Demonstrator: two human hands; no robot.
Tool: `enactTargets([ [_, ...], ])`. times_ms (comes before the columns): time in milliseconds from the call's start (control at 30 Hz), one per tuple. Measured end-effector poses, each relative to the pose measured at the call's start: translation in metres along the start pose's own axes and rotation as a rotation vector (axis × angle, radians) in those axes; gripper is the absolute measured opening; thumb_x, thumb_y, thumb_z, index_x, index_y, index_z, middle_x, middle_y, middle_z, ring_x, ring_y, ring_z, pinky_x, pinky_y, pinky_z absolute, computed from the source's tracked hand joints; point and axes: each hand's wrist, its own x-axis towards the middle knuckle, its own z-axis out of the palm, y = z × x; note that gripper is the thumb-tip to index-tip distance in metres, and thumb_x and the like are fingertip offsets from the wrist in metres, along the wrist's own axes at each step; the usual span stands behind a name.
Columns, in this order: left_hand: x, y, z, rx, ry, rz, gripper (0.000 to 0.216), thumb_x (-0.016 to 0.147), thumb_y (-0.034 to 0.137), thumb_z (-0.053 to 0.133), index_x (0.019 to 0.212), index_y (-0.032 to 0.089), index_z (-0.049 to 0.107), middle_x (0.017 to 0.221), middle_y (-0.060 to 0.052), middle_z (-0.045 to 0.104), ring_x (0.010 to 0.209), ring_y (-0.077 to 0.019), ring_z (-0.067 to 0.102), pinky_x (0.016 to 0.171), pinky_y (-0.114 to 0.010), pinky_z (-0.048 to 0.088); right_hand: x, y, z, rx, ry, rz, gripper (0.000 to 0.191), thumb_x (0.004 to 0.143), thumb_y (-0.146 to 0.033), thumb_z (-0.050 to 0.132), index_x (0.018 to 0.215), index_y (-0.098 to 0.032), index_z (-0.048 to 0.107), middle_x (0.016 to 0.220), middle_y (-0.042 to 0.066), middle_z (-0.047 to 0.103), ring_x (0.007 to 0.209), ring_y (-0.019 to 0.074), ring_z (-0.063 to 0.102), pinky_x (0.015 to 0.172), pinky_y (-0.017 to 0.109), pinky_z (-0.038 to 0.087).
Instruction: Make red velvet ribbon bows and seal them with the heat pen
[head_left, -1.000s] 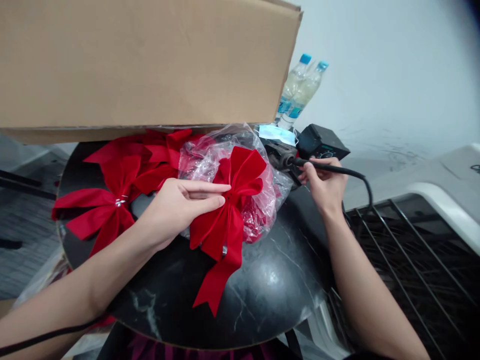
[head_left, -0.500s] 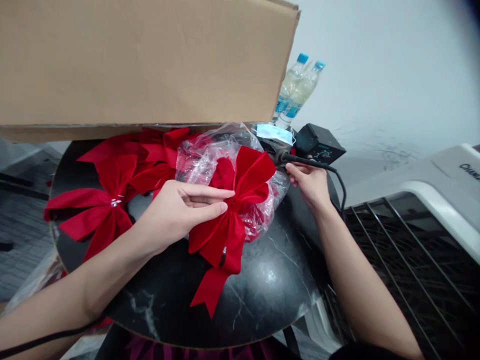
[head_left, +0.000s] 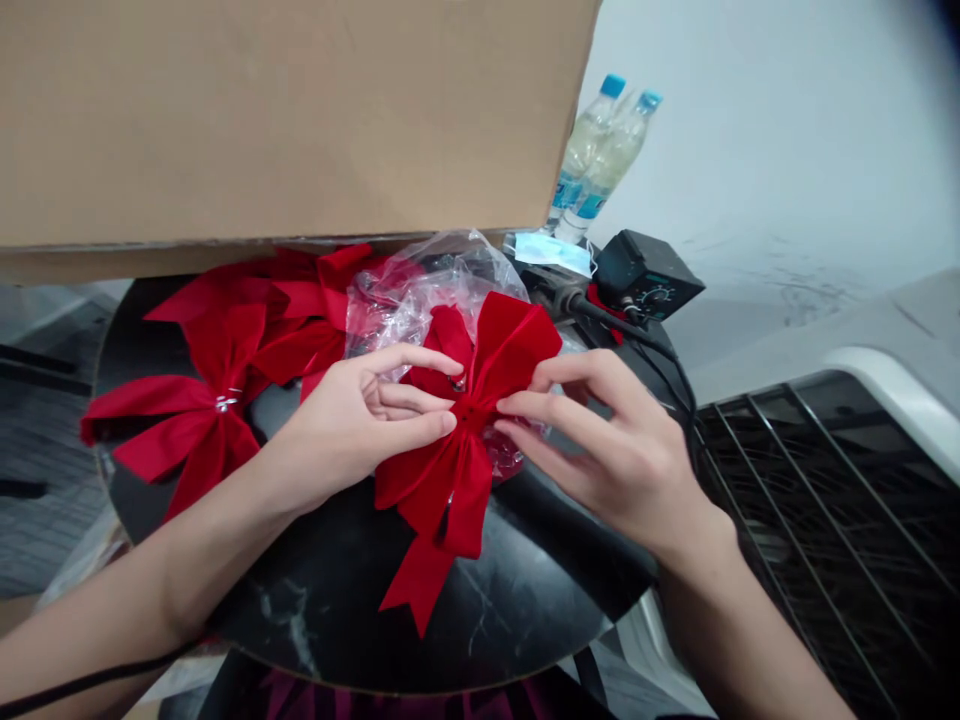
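Note:
A red velvet ribbon bow [head_left: 469,500] with a forked tail hangs in front of me, over a round black marbled table. My left hand [head_left: 367,410] pinches its middle from the left, thumb and fingers at the gathered knot. From the right, my right hand [head_left: 607,440] has its bent fingertips against the same knot; any small thing between them is hidden. Behind the bow lies a crinkled clear plastic bag [head_left: 420,270] with red fabric inside. Another red bow [head_left: 214,410], with a silvery tie at its centre, rests on the table's left side.
A large cardboard box [head_left: 285,120] stands at the back. Two bottles [head_left: 589,170] with blue caps, a pale blue face mask [head_left: 553,253] and a black control box [head_left: 651,275] with a dial sit behind on the right. A black cable [head_left: 637,332] runs toward a white-framed rack [head_left: 817,500].
My right hand has come from beside the black cable at the back right to the bow's middle. My left hand keeps its hold there, its index finger now lifted slightly.

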Motion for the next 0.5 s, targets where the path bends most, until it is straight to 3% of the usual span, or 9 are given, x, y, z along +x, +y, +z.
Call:
enactTargets([
  [167,0.0012,0.0002,-0.0040,-0.101,-0.141,-0.160,0.035,0.073,0.023,0.090,0.106,0.020,0.079,0.093,-0.005,0.081,0.082,-0.0151,0.075,0.073,-0.021,0.056,0.0052,0.0026,0.0013,-0.109,-0.076,-0.098,0.009,0.096,-0.013,0.064,0.103,-0.016,0.068,0.105,0.012,0.068,0.090,0.0220,0.060,0.078,0.039,0.051],
  [300,0.0012,-0.0009,-0.0053,-0.103,-0.174,-0.190,0.017,0.073,0.023,0.088,0.089,0.019,0.082,0.071,0.000,0.073,0.059,-0.0069,0.058,0.053,-0.016,0.041,0.0036,-0.0029,-0.0034,-0.132,-0.125,-0.158,0.012,0.096,-0.011,0.063,0.107,-0.017,0.065,0.102,0.009,0.072,0.083,0.0207,0.058,0.072,0.038,0.046],
  [500,-0.0007,-0.0008,-0.0011,-0.162,-0.143,-0.202,0.017,0.062,0.015,0.090,0.075,0.017,0.079,0.062,0.001,0.065,0.055,-0.0074,0.051,0.050,-0.018,0.036,0.0007,-0.0033,-0.0066,-0.130,-0.086,-0.232,0.017,0.096,-0.010,0.063,0.110,-0.018,0.065,0.102,0.009,0.073,0.081,0.0203,0.059,0.071,0.038,0.045],
])
